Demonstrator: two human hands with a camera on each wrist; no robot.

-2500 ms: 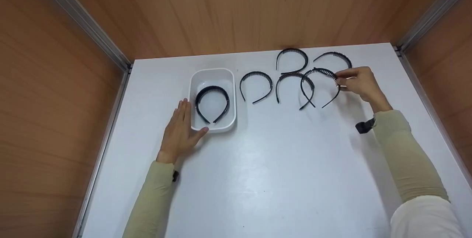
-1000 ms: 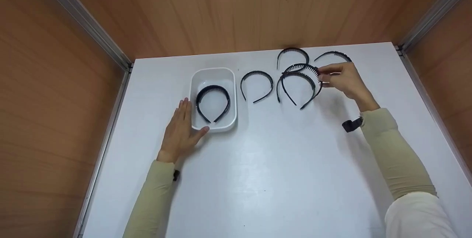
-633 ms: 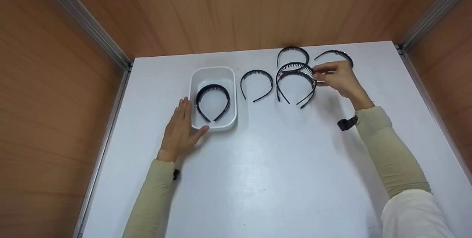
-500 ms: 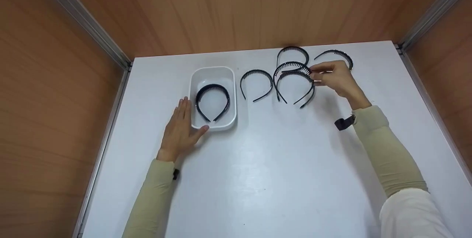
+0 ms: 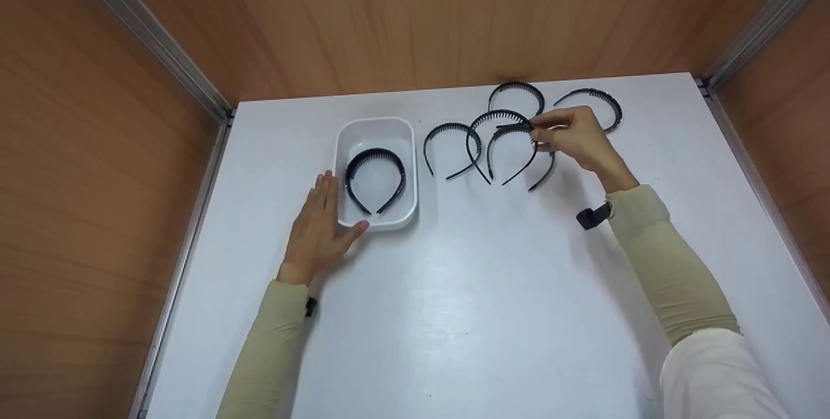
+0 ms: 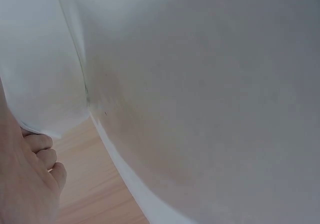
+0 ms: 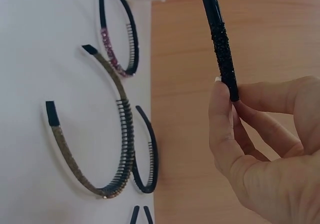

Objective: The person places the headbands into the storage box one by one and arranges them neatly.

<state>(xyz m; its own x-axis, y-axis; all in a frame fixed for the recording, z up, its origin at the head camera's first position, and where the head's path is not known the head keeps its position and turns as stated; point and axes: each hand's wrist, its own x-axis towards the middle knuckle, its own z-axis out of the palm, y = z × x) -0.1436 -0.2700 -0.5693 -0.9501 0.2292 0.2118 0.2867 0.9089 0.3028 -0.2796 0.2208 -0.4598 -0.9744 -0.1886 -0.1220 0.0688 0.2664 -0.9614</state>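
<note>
My right hand (image 5: 574,140) pinches a black toothed headband (image 7: 223,49) between thumb and fingers; its band is covered in black glitter in the right wrist view. In the head view it overlaps two headbands lying on the table, a left one (image 5: 426,146) and a middle one (image 5: 550,169) partly hidden by the hand. My left hand (image 5: 314,234) rests with straight fingers along the left side of a white plastic box (image 5: 415,172), thumb at its near corner. Inside the box lies a dark headband (image 5: 375,154). The left wrist view shows fingers (image 6: 46,156) by the box's pale wall.
Two more headbands lie at the back: one near the edge (image 5: 519,86) and one at the right (image 5: 613,104). Among those in the right wrist view are a gold-glitter headband (image 7: 125,124) and a pink-glitter one (image 7: 112,59). Wooden panels (image 5: 415,23) enclose the white table (image 5: 454,315).
My right hand has carried its headband leftward, from near the right-hand headband to over the middle and left ones. The left hand and the box have stayed put.
</note>
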